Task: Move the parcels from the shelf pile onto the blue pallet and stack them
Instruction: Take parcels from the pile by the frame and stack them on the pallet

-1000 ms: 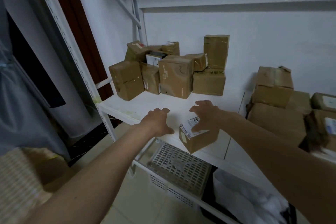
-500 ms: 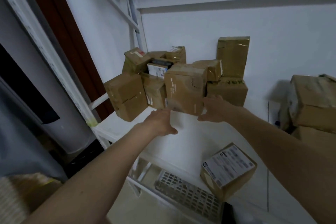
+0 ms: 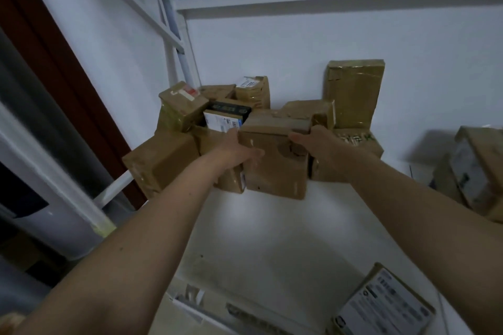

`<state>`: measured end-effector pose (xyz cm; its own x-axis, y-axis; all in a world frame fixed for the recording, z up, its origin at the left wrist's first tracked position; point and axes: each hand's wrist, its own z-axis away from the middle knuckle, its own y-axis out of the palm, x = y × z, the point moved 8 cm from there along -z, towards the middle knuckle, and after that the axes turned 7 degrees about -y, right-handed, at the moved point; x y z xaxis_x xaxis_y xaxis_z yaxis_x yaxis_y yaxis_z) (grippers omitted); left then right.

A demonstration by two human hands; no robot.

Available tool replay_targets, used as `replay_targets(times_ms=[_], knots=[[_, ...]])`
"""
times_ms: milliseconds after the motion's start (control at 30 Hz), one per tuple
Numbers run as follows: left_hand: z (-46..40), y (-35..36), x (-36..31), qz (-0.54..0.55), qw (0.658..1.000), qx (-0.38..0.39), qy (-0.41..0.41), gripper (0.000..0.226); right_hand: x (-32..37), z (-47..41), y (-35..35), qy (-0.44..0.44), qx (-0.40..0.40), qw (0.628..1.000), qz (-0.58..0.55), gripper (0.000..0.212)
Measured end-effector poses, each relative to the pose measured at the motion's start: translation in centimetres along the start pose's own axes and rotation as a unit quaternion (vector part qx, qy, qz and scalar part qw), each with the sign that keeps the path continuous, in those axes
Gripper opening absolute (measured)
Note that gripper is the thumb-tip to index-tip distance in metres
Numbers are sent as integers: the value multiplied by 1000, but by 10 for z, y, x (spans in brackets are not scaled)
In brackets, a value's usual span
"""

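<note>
Brown taped cardboard parcel (image 3: 275, 160) upright at front of shelf pile (image 3: 245, 128), labelled parcel (image 3: 381, 304) near shelf's front edge

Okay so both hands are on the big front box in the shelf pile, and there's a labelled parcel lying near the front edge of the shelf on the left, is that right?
Nearly. The head view shows both the left hand and the right hand gripping the big front box in the pile, but the labelled parcel lies near the shelf's front edge on the right, not the left.

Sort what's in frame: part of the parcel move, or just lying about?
Job:
- left hand and right hand, gripping the front parcel
- shelf pile
- labelled parcel at the shelf edge

Lying about:
- white shelf
- shelf post
- boxes at right
</note>
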<state>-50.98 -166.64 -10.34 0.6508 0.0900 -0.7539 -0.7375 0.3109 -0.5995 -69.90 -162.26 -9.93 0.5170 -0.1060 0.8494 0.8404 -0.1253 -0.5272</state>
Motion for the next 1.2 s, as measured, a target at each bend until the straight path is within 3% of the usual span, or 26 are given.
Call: replay_targets(times_ms=[100,233,300,367,433,500,600,667,767,867,1067,1200], knots=[[-17,2,1,62,998,25,-11,60,-3,-2,-1,29,-15,999,-31,28],[-28,6,9,133,989,67,-20,41,-8,0,1,57,-33,996,-61,31],[-25,9,13,153,983,96,-21,49,-7,6,1,64,-46,994,-79,29],[-18,9,17,154,981,119,-18,60,-3,15,2,75,-56,991,-94,40],[-12,8,23,156,978,140,-16,57,0,25,6,78,-39,992,-91,46],[-1,9,30,154,975,158,-16,54,0,40,6,87,-38,992,-87,41],[8,7,45,127,981,147,-15,78,-8,65,6,95,-65,991,-73,39],[17,2,50,107,985,132,0,79,-5,79,8,83,-76,991,-75,35],[25,1,58,102,984,148,14,83,1,97,14,70,-45,994,-74,49],[43,0,62,46,983,170,44,63,4,118,26,77,11,995,-66,75],[78,0,103,44,985,143,85,83,-7,156,63,107,27,992,-59,81],[95,14,141,58,984,146,80,80,-21,178,100,140,73,986,-55,60]])
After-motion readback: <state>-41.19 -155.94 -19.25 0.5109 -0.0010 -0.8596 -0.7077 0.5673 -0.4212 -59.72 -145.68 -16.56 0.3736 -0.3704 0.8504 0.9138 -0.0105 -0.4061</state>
